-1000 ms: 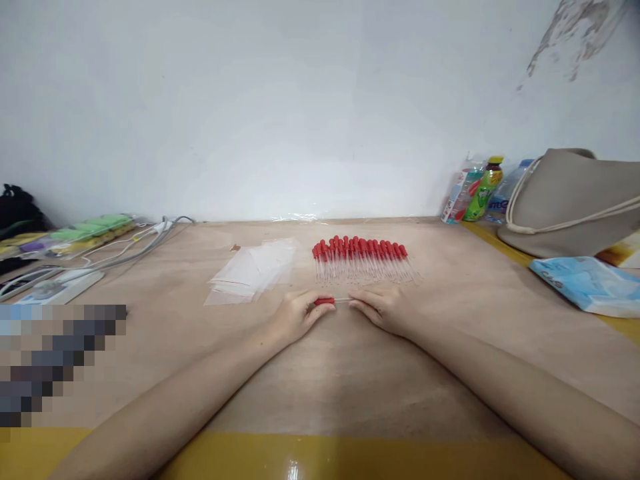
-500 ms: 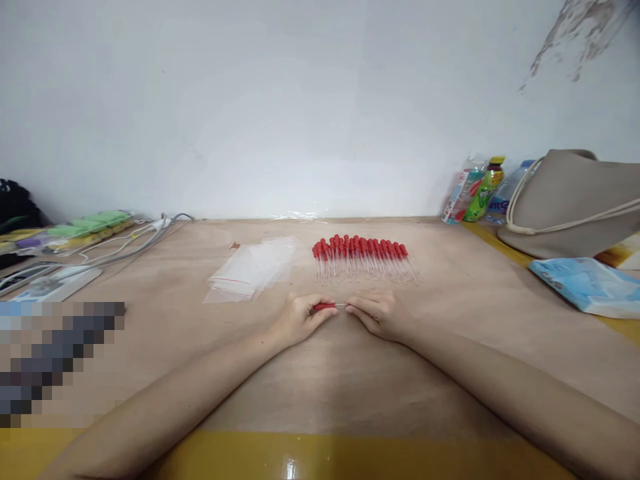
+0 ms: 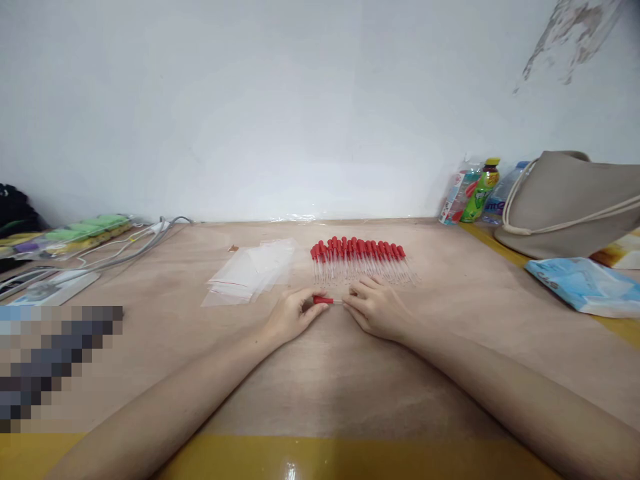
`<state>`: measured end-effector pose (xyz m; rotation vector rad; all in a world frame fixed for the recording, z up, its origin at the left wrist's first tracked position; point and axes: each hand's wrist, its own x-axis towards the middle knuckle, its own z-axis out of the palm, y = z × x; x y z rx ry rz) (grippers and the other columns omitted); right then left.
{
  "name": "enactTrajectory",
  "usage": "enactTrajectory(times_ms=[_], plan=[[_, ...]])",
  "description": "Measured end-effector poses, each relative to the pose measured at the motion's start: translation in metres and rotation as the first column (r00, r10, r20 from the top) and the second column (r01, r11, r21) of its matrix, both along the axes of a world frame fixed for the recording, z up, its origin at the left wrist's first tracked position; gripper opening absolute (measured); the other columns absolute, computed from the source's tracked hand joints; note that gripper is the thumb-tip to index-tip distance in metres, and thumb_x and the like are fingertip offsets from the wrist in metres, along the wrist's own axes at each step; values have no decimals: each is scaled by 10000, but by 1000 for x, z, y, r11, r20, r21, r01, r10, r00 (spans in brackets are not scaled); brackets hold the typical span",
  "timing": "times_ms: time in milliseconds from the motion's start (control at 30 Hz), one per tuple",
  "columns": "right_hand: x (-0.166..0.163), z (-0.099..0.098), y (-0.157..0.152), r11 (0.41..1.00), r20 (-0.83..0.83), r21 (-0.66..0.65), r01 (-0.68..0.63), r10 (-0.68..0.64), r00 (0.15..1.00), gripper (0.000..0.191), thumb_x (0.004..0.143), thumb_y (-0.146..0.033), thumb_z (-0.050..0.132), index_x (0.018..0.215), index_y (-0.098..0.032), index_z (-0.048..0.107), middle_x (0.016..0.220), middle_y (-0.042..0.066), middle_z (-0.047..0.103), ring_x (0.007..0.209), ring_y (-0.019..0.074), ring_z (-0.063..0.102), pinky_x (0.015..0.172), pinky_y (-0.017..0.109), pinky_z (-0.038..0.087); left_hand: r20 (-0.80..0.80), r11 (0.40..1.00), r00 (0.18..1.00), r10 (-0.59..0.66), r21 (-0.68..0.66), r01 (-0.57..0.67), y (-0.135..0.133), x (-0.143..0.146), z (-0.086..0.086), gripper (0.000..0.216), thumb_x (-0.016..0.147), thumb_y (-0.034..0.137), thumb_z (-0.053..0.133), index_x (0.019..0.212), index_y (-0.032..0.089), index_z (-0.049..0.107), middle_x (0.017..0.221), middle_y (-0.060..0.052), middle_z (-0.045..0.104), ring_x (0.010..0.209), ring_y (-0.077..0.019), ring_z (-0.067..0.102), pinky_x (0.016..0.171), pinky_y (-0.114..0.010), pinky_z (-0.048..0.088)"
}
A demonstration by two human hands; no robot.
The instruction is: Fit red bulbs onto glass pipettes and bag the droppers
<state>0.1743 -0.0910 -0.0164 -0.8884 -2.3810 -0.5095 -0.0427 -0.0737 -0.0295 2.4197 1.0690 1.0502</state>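
A dropper with a red rubber bulb [image 3: 323, 301] and a thin clear tube lies sideways between my two hands, low over the table. My left hand [image 3: 293, 315] has its thumb and index finger loosely around the bulb, thumb below and finger above. The fingertips of my right hand [image 3: 375, 308] pinch the clear tube, whose far end they hide. Just beyond my hands is a row of several similar droppers [image 3: 357, 250], red bulbs toward the wall and tubes toward me. Clear zip bags [image 3: 250, 270] lie in a loose pile beyond my left hand.
At the right stand bottles [image 3: 481, 193], a beige bag [image 3: 565, 200] with a cord and a blue-white packet [image 3: 575, 287]. Cables [image 3: 135, 243] and green-yellow packs [image 3: 87, 230] lie at the left. A wall [image 3: 300, 120] bounds the table's back; yellow tape [image 3: 250, 457] runs along the front.
My left fingers have loosened and drawn slightly left, so more of the red bulb shows. My right hand's upper fingers have spread a little while it keeps the tube.
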Motion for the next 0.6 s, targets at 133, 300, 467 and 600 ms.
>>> enactTrajectory(times_ms=[133, 300, 467, 600], plan=[[9, 7, 13, 972, -172, -134, 192, -213, 962, 210, 809, -227, 498, 684, -168, 657, 665, 51, 601, 659, 155, 513, 629, 284, 358, -87, 997, 994, 70, 28, -68, -3, -10, 3, 348, 779, 320, 576, 1100, 189, 546, 1002, -72, 647, 890, -191, 611, 784, -334, 498], [-2, 22, 50, 779, -339, -513, 362, -571, 748, 246, 777, -329, 499, 631, -194, 644, 636, 17, 641, 624, 156, 567, 583, 257, 367, -226, 995, 970, -94, -50, 84, -6, -13, 9, 321, 829, 335, 499, 1105, 188, 575, 1157, -84, 591, 1082, -199, 538, 941, -367, 420], [-41, 26, 81, 659, -266, -590, 467, -705, 658, 278, 783, -393, 454, 648, -227, 632, 757, 10, 674, 765, 185, 597, 719, 310, 368, -224, 992, 967, -123, -63, 112, -5, -11, 11, 332, 838, 334, 485, 1113, 175, 581, 1164, -87, 590, 1127, -189, 511, 972, -365, 399], [-63, 21, 93, 618, -217, -595, 514, -740, 637, 296, 787, -375, 437, 695, -191, 650, 783, 76, 671, 805, 222, 596, 781, 374, 331, -227, 991, 965, -132, -58, 122, -4, -12, 11, 330, 841, 322, 483, 1113, 164, 583, 1165, -93, 589, 1123, -184, 512, 976, -356, 397]])
